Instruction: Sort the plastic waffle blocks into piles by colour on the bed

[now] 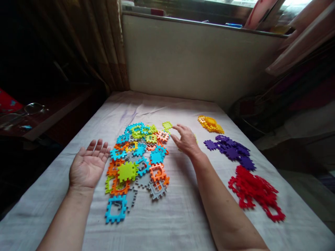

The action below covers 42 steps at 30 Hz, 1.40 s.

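Note:
A mixed heap of plastic puzzle tiles (138,157) in blue, orange, lime and grey lies on the white cloth (178,216). My left hand (88,165) rests palm up and open just left of the heap, holding nothing. My right hand (185,139) hovers at the heap's right edge, fingers loosely spread, reaching toward a lime tile (166,125) and an orange tile (163,136). To the right lie separate piles: yellow tiles (210,124), purple tiles (231,149) and red tiles (255,193).
A pale wall panel (199,59) rises behind the cloth-covered surface, with a curtain (110,45) at the back left. Dark furniture with eyeglasses (28,109) stands to the left. Folded fabrics and clutter fill the right side.

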Motion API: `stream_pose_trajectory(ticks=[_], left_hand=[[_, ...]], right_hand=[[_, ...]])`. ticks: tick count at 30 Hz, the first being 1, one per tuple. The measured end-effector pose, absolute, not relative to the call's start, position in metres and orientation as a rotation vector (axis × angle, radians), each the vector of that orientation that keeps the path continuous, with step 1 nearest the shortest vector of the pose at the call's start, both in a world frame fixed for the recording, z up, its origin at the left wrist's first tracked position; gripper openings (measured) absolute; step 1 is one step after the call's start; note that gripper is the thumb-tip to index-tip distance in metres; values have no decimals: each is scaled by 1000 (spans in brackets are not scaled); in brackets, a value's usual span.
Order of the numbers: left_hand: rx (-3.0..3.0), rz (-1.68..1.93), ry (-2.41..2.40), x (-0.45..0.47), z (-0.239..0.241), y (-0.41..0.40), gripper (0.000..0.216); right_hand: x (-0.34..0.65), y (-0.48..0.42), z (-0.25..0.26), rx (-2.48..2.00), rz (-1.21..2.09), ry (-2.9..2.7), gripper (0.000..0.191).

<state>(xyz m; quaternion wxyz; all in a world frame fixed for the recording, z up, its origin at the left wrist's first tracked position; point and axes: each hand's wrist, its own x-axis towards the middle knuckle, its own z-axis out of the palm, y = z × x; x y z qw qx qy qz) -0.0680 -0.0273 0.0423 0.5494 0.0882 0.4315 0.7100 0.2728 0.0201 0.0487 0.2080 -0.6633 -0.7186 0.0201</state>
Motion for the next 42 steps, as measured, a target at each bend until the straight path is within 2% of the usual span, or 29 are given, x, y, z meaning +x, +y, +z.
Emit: stream_pose_trajectory(ticks=[4, 11, 15, 18, 20, 26, 34, 42], left_hand=[[204, 1682, 1007, -69, 42, -27, 23], [208, 1683, 1006, -69, 42, -28, 23], [223, 1680, 990, -72, 38, -27, 21], [239, 1680, 957, -74, 35, -26, 20], [234, 1683, 950, -74, 35, -26, 20], [195, 1679, 990, -70, 41, -27, 25], [230, 1676, 992, -70, 41, -27, 22], [200, 1680, 1014, -68, 42, -27, 25]], right_hand=[[239, 21, 33, -1776, 84, -2215, 47], [238, 16, 43, -1797, 265, -2285, 23], [249, 12, 54, -1828, 424, -2326, 18], [258, 12, 59, -1831, 568, -2361, 21], [260, 14, 60, -1887, 515, -2306, 24], [250, 22, 44, -2003, 24, -2216, 45], [253, 21, 30, -2017, -24, -2251, 27], [261, 25, 33, -1688, 84, -2361, 23]])
